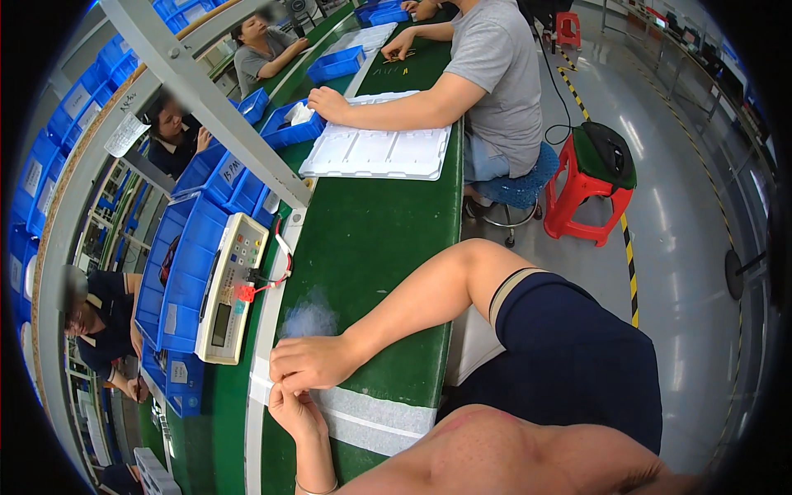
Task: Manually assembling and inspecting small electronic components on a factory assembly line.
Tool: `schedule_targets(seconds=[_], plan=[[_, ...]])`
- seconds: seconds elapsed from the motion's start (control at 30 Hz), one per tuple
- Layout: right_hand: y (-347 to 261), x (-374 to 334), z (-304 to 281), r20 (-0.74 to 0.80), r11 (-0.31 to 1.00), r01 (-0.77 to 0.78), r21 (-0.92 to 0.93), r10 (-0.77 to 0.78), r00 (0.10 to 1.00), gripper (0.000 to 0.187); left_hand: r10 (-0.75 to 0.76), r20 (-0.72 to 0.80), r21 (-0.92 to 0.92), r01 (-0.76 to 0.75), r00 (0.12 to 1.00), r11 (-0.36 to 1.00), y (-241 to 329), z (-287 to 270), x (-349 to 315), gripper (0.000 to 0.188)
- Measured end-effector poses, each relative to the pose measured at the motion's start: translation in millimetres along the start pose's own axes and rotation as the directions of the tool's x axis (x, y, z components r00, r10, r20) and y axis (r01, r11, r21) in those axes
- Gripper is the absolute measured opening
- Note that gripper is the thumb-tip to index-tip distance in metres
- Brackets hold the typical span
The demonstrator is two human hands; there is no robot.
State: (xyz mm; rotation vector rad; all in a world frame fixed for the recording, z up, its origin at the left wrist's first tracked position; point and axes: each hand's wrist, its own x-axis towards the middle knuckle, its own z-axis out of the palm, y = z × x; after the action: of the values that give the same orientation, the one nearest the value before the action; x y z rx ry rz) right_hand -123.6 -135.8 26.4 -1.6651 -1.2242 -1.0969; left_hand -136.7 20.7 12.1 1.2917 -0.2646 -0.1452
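Nearest: L hand (pixel 297 411), bracelet (pixel 318 487) at the wrist, fingers bent up to meet the underside of R hand (pixel 313 363). R arm comes in from the right, navy sleeve (pixel 569 346), hand palm-down w/ fingers curled in. Grip, both hands: fingertips together, but can't tell how tightly closed or if there's a small item btwn them; R hand's own fingers hide the spot. White sheet strip (pixel 375 421) lies flat across the green bench (pixel 367 235), R of the L hand, part. hidden by it. Bluish see-through bundle (pixel 309 320) sits on the bench just beyond R hand.

Across the pale bench rail (pixel 268 318): cream tester (pixel 233 289) w/ small display, buttons & a red clip (pixel 244 292) on red lead. Blue bins (pixel 191 280) stand right behind it, more further up.

Next along the bench: white compartmented tray (pixel 379 153), co-worker (pixel 499 82) in grey tee w/ one forearm over it, other hand at small yellowish pcs (pixel 404 59). On the floor beyond: red stool (pixel 569 194) w/ black bag (pixel 609 153) on top. Farther: second red stool (pixel 568 29), nr the yellow-black floor tape.
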Motion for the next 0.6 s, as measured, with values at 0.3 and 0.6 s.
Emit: schedule_targets(seconds=[0.3,0.6], plan=[[1.4,-0.6,-7.5,-0.023,0.982,-0.187,0.019,0.188,0.982,0.014,0.094,0.126,0.093,-0.106,0.988,0.990,5.3,12.9,6.2,0.024],[-5.3,3.9,-9.1,-0.001,0.811,-0.494,0.314,0.521,0.854,0.015,0.197,0.184,0.354,-0.252,0.963,0.901,4.4,7.0,5.6,0.024]])
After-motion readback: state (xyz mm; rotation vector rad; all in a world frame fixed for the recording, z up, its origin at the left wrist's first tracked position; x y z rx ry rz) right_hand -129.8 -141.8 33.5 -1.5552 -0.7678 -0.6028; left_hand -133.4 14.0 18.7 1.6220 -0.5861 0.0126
